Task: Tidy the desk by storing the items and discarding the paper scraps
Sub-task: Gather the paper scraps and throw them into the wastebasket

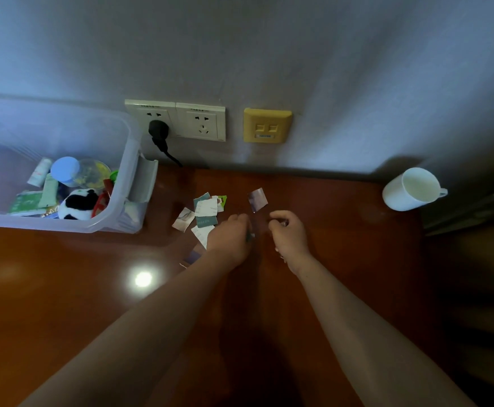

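Presently on the desk, listed by position:

1. Paper scraps: a loose overlapping heap at centre, near the wall. They look gathered together, probably so they can be lifted in one go.
2. Lone scrap: lies apart, to the right of the heap and just beyond both hands.
3. Left hand: fingers curled, lying over the heap's near edge.
4. Right hand: fingers curled, just beside the left. Each grip is drawn together, but the blur means I cannot tell whether either is clamped on a scrap or on nothing.
5. Storage bin: clear plastic at far left, well apart from the hands. It already holds a panda toy, tubes and packets, so storing looks largely done.
6. White mug: on its side at far right, not yet stored.
7. Wall sockets, with a black plug whose cord drops behind the desk.

Nothing stands between the hands and the scraps. No waste bin is in view.
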